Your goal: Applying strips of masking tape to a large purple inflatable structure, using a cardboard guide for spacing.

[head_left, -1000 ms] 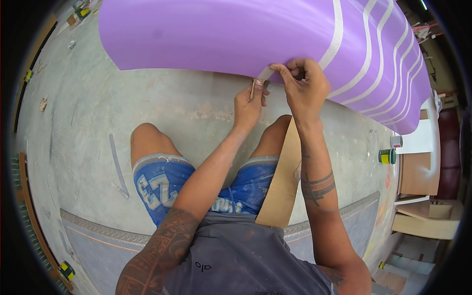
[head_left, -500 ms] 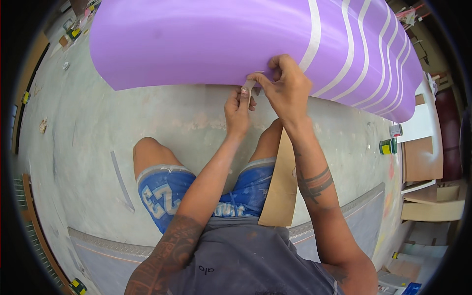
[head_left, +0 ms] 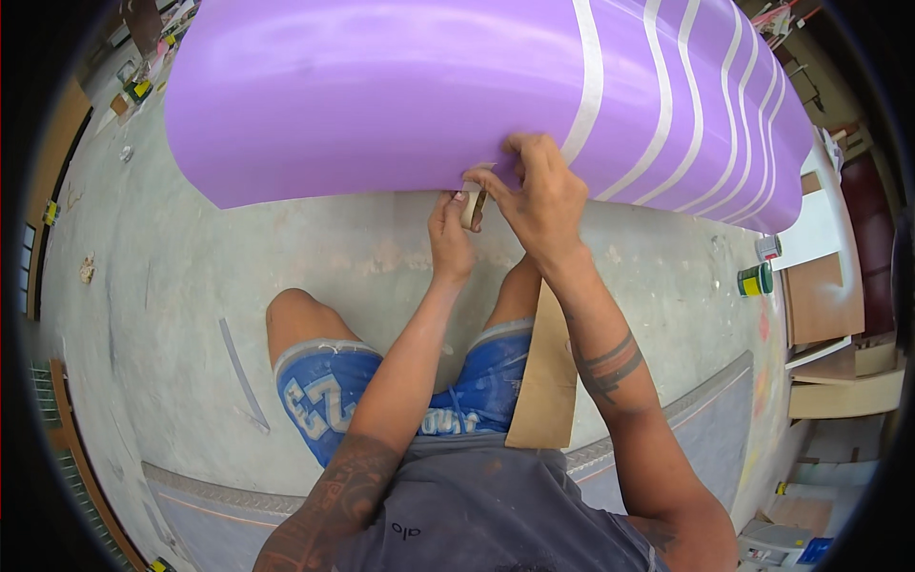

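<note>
A large curved purple panel fills the upper part of the view, and several whitish tape stripes run across its right half. Just below its near edge my left hand grips a small roll of masking tape, thumb uppermost. My right hand is bent over the panel's lower edge, to the left of the nearest stripe. Its thumb and finger pinch the tape's pale loose end, partly hidden by the fingers. The panel's purple face lies right behind both hands.
Brown paper lies over my right thigh. A thin grey strip rests on the concrete floor to the left. On the right stand a green and yellow can, a smaller can and stacked boards.
Both hands have shifted slightly left and down in the view, as has the panel's near edge. The tape roll now shows more plainly in my left hand.
</note>
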`<state>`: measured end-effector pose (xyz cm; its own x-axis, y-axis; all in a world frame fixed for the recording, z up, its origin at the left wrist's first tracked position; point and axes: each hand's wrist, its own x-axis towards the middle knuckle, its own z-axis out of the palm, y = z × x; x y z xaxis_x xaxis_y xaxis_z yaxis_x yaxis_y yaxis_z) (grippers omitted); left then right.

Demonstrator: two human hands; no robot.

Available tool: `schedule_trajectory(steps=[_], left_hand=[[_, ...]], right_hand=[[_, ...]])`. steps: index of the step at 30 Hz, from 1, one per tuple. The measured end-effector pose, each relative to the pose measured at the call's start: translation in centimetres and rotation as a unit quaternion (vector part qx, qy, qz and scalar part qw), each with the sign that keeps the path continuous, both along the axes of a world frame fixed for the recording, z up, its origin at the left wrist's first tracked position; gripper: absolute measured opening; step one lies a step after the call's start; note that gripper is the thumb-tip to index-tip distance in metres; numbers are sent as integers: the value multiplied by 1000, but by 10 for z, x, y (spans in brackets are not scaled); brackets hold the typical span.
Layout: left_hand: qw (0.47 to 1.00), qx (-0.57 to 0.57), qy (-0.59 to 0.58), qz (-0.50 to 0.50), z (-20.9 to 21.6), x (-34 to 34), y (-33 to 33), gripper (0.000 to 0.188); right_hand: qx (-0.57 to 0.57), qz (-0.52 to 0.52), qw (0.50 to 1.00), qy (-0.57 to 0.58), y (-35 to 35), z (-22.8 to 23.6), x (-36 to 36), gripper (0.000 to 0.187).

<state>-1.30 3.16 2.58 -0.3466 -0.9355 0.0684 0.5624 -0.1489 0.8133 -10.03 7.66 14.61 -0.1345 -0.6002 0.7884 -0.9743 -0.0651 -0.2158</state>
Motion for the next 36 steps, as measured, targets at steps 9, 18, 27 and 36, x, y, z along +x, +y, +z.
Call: schedule_trajectory(steps=[9,18,27,36], left_hand=[[987,101,-83,-97,-52,-16,-13,30],[989,101,-70,-86,-34,-14,17,35],[995,-72,-67,-3,-33,-22,-8,36],[984,45,-172,-24,-52,-13,-8,55]], right_hand=[[14,6,1000,-14,5,3,6,44],[91,136,976,-140,52,36,-32,26],[446,-108,799,-388,205,-55,-53,96],[439,-182,824,-308,199,-56,-13,108]])
